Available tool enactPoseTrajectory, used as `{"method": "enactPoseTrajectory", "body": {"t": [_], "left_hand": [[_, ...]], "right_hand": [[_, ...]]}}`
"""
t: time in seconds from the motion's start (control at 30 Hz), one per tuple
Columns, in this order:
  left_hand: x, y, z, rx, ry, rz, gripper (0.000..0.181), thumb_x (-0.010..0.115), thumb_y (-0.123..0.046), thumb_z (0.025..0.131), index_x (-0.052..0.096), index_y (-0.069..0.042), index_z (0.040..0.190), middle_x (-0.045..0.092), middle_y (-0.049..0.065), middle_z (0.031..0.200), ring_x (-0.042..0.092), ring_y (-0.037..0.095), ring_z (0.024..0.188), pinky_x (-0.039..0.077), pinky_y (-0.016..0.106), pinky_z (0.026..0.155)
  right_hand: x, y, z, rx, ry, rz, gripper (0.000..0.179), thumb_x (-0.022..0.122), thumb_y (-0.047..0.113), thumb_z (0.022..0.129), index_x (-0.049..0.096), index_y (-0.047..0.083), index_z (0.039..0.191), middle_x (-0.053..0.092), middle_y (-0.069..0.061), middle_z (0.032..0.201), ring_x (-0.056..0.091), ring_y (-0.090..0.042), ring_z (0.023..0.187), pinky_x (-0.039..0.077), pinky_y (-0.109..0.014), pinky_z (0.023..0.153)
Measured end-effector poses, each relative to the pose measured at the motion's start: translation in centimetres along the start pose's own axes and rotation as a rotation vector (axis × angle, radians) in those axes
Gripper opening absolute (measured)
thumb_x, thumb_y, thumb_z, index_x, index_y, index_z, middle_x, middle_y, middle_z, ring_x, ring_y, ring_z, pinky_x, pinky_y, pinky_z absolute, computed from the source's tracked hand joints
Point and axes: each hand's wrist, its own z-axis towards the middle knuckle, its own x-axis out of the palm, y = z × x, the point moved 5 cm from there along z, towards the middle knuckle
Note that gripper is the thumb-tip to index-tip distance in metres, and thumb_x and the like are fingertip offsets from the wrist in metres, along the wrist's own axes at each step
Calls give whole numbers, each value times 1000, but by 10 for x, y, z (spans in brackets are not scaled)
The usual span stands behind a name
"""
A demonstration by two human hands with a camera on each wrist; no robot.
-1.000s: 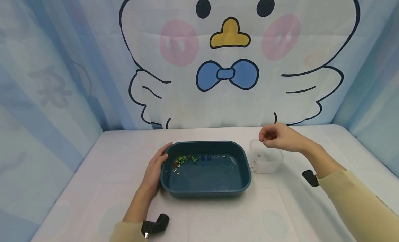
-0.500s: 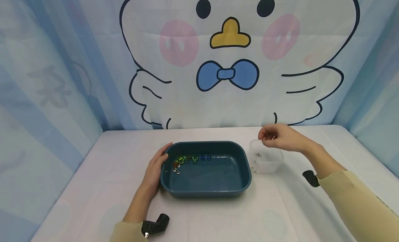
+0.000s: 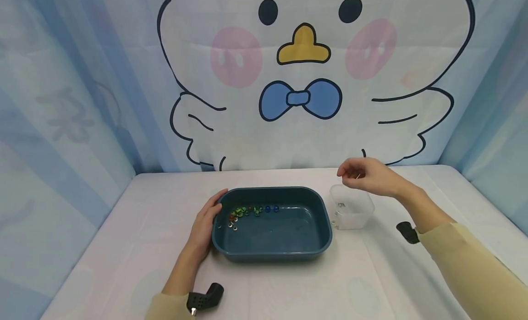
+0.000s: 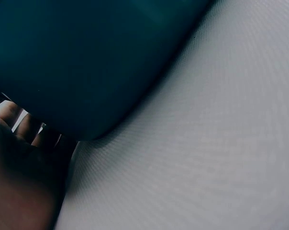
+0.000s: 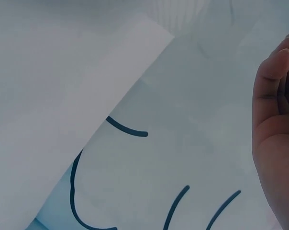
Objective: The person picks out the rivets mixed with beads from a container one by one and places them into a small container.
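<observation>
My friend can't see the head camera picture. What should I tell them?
A person's left hand holds a dark teal tray with small colourful beads inside, while the right hand hovers near a clear box. Behind hangs a cartoon bird curtain.

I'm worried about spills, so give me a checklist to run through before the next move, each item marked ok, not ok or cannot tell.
1. Blue tray upright on the table: ok.
2. Left hand on the tray: ok, gripping its left end.
3. Small colored pieces inside the tray: ok, mostly toward its left and far side.
4. Clear box upright: ok, right of the tray.
5. Right hand near the box: ok, apparently above its far rim.
6. Right hand holding a piece: cannot tell.
</observation>
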Motion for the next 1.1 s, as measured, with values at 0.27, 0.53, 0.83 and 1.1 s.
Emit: {"method": "enactPoseTrajectory", "body": {"t": [0.27, 0.53, 0.83, 1.1], "left_hand": [[0, 0, 0, 3, 2, -2, 47, 31, -21, 109, 43, -15, 153, 35, 6, 160, 25, 25, 149, 14, 49, 121], [1, 0, 0, 1, 3, 1, 47, 31, -21, 109, 43, -16, 153, 35, 6, 160, 24, 25, 149, 14, 49, 121], [-1, 1, 0, -6, -2, 3, 47, 31, -21, 109, 43, -16, 153, 35, 6, 160, 25, 25, 149, 15, 49, 121], [0, 0, 0, 1, 3, -4, 47, 31, -21, 109, 43, -15, 153, 35, 7, 160, 25, 26, 149, 15, 49, 121]], "right_hand": [[0, 14, 9, -28, -28, -16, 16, 66, 11, 95, 67, 5, 110, 63, -4, 95, 57, -22, 85, 50, -29, 72], [8, 32, 23, -59, -44, 26, 16, 66, 10, 95, 68, 6, 110, 64, -5, 95, 58, -22, 86, 51, -31, 75], [17, 48, 34, -108, -37, 65, 18, 67, 11, 95, 68, 5, 112, 64, -3, 97, 57, -21, 87, 50, -32, 76], [25, 57, 43, -149, -27, 101, 17, 67, 9, 94, 69, 5, 111, 64, -5, 95, 58, -22, 86, 51, -33, 78]]}}
